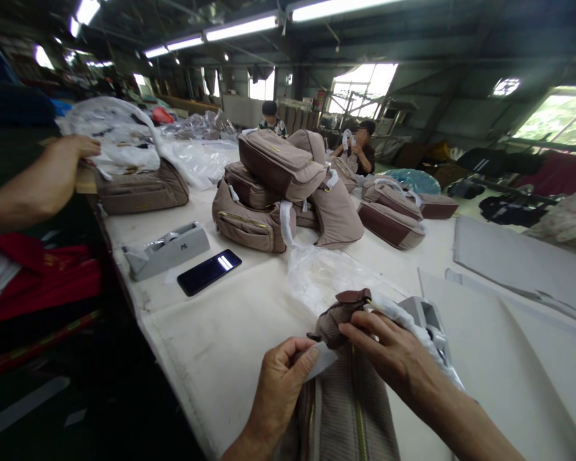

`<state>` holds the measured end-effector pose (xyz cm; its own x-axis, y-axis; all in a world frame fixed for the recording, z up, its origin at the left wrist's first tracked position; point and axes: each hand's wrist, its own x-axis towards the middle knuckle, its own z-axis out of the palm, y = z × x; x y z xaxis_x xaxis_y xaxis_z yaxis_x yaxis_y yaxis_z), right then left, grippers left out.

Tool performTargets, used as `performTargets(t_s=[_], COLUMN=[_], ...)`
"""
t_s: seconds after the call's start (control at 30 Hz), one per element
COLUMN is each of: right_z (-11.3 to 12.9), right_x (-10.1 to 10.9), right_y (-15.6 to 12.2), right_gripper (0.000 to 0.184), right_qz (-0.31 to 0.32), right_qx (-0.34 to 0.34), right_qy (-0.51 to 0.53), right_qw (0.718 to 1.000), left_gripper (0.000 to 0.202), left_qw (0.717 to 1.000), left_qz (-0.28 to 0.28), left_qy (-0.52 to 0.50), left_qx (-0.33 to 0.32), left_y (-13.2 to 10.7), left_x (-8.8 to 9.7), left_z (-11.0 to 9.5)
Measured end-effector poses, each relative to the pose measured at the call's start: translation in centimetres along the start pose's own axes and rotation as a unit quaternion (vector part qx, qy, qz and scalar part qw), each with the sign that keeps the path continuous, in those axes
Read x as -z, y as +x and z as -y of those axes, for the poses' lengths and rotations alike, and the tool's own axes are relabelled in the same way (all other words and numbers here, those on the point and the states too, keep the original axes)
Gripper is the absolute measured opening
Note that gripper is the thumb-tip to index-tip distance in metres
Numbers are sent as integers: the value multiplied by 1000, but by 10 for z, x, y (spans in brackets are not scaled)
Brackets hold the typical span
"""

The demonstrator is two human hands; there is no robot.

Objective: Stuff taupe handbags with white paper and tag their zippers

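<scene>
A taupe ribbed bag (pixel 377 410) with gold-toothed zippers lies in front of me, its near end running out of the picture. My left hand (pixel 279 384) is closed, pinching a small white slip of paper (pixel 324 360) between thumb and forefinger against the bag. At the bag's far end, my right hand (pixel 398 352) grips the fabric just below a brown leather tab (pixel 352 296). A strap wrapped in white tissue (pixel 408 320) runs behind the right hand. The right fingertips are partly hidden by the fabric.
A pile of similar bags (pixel 281 163) rises mid-table, with more bags (pixel 391 221) to its right. A phone (pixel 209 272) and grey tape dispenser (pixel 168 250) lie left; another dispenser (pixel 427 323) is beside my right hand. A co-worker's arm (pixel 43 176) reaches in from the left.
</scene>
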<state>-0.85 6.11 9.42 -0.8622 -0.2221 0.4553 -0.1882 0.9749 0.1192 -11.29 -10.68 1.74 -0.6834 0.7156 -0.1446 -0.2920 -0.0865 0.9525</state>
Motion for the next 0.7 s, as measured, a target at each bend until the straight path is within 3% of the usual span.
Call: performTargets(t_s=[0.4,0.7], right_z=[1,3], right_x=[-1,-3], right_y=[-2,-4], right_gripper=[28,26], right_qz=[-15,-46], right_qx=[-9,-34], right_qy=[14,29], right_qw=[1000,998], left_gripper=[28,25], left_qw=[1000,998], left_qz=[-10,-23], left_qy=[-3,39], left_qx=[1,-46], left_y=[1,-2], left_x=[-6,1], left_z=[-5,2])
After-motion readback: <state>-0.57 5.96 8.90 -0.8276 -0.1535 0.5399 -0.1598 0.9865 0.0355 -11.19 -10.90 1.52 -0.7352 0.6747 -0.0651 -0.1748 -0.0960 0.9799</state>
